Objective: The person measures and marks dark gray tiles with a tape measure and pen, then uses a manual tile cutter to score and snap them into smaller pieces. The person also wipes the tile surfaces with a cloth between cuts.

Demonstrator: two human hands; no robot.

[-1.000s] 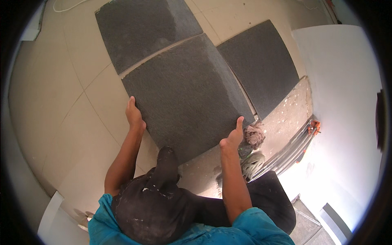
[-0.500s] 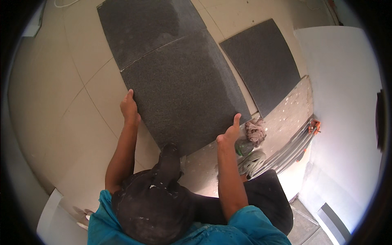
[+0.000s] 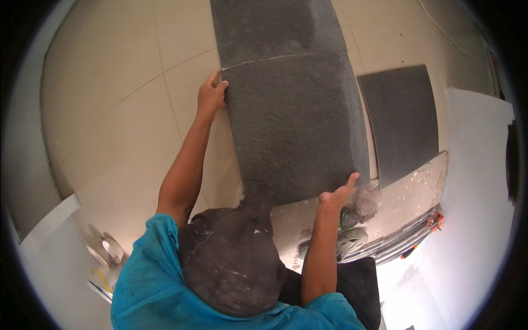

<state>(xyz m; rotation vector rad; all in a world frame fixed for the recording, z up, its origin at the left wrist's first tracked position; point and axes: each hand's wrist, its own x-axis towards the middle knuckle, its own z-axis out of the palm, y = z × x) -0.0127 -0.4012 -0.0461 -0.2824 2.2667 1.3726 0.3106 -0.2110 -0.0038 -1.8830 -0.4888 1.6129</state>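
A large dark grey stone-textured tile [image 3: 291, 126] lies before me, its far edge meeting a second dark tile [image 3: 269, 27] along a thin straight seam. On the near tile's left edge, close to that seam, my left hand [image 3: 212, 98] is closed with the thumb on the rim. My right hand [image 3: 338, 193] grips the near right corner, thumb up along the edge and the other fingers hidden beneath. A paler grey band runs down the right side of both tiles. My dark-trousered knee [image 3: 231, 258], spotted with light marks, is bent at the near edge.
Another dark tile [image 3: 404, 124] lies to the right. By my right forearm are a crumpled rag [image 3: 364, 203], a pale shoe-like item [image 3: 352, 242] and a long metal tool with orange ends [image 3: 396, 242]. Beige floor tiles [image 3: 126, 121] spread left; a white panel [image 3: 478, 165] stands right.
My left hand has moved farther up the near tile's left edge, toward the seam. The right hand stays at the near right corner. The whole view has turned, shifting the tiles rightward.
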